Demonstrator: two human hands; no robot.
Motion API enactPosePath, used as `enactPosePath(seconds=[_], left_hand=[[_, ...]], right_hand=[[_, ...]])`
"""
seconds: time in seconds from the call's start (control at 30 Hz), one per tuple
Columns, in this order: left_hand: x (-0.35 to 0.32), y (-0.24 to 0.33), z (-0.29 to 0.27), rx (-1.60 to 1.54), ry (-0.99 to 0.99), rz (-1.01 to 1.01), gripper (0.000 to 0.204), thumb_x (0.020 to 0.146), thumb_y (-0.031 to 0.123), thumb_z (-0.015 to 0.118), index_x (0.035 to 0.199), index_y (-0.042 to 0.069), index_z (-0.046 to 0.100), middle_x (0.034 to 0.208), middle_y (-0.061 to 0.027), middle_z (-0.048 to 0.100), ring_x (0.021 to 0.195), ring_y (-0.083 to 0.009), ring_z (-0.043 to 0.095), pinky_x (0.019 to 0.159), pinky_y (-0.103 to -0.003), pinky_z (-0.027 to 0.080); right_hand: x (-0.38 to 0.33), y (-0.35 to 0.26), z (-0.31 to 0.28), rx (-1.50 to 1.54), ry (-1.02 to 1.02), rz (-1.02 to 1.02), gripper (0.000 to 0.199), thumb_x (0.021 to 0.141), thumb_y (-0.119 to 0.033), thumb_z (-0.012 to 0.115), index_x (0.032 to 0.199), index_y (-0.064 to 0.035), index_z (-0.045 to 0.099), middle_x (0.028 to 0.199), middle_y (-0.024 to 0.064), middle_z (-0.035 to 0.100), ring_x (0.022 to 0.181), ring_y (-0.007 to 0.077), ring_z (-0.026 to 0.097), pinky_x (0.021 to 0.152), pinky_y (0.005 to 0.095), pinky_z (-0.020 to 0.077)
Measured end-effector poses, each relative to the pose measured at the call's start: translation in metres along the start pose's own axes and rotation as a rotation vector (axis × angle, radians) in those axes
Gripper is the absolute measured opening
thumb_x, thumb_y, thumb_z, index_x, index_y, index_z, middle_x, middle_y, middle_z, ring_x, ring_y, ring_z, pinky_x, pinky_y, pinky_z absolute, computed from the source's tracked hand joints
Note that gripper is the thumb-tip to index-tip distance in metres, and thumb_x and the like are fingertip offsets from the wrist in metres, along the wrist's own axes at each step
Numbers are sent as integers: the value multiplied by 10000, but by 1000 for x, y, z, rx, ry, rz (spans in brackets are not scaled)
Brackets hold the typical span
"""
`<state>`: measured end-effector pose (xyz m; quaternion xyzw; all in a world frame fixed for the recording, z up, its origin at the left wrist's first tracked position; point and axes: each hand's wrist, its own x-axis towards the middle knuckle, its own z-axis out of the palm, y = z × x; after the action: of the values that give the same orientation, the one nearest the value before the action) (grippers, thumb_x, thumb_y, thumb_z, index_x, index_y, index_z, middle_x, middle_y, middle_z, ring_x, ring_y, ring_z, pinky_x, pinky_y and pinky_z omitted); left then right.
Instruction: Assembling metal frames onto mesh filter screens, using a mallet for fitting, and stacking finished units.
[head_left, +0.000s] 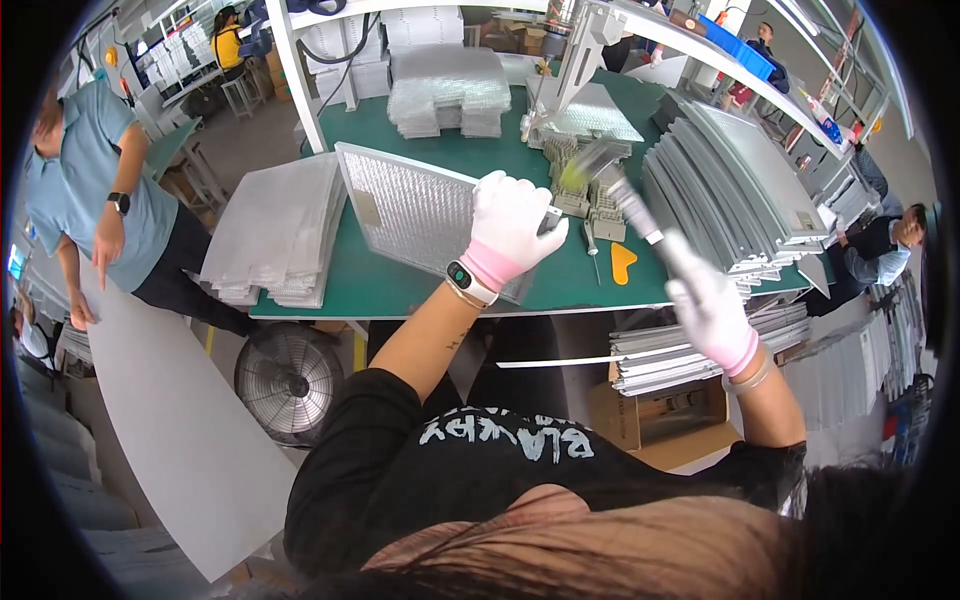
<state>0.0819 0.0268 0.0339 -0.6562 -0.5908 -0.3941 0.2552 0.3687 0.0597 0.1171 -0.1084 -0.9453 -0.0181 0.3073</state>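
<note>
My left hand (508, 228), in a white glove with a pink cuff, is closed round the right edge of a framed panel (410, 205). The panel has a silvery textured face and a thin pale frame, and leans tilted over the green table. A short grey end shows beside my thumb. In my right hand (712, 308), gloved the same way, is a hammer (634, 208), its yellowish, see-through head blurred by motion. Below that head lie small grey-green corner pieces (606, 222). A thin screwdriver (591, 240) and a flat yellow tool (622, 264) lie near the table's front edge.
Pale sheets (270, 225) are stacked left on the green table (440, 162), silvery panels (450, 85) behind, grey framed panels (720, 180) right. A shelf post (585, 60) rises at the back. Left stand a floor fan (290, 385) and a person (110, 190).
</note>
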Motion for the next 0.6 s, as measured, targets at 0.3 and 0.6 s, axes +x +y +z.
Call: enactPosePath(seconds=[0.3, 0.6], left_hand=[[1, -5, 7, -19, 42, 18, 287, 706, 354, 729, 759, 94, 620, 709, -76, 544, 748, -271, 549, 878, -444, 397], [2, -6, -1, -43, 27, 19, 280, 700, 350, 702, 649, 111, 566, 660, -77, 526, 697, -270, 541, 809, -433, 401]], right_hand=[[-6, -4, 16, -2, 123, 63, 546, 893, -40, 586, 1421, -29, 446, 820, 178, 593, 699, 345, 609, 633, 401, 500], [-18, -9, 44, 75, -2, 209, 530, 898, -4, 532, 1418, -2, 432, 1151, 311, 604, 1022, 419, 641, 844, 412, 511]])
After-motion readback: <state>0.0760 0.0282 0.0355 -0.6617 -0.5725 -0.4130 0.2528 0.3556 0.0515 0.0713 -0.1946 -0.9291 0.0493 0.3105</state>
